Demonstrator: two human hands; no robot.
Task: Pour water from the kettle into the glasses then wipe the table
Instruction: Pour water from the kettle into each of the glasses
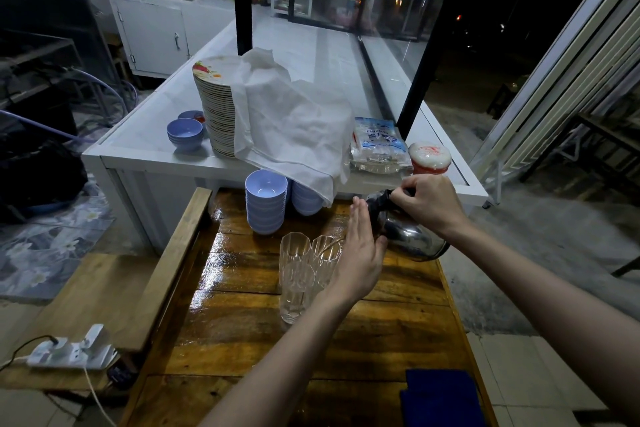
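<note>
On the wooden table, our right hand curls around the steel kettle at its top handle, our left hand lays straight fingers flat against its side, glasses just left.

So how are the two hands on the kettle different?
The right hand curls round the black handle on top; the left hand is flat with straight fingers. The right hand is above the kettle; the left hand lies against its side. Both touch the kettle.
</note>
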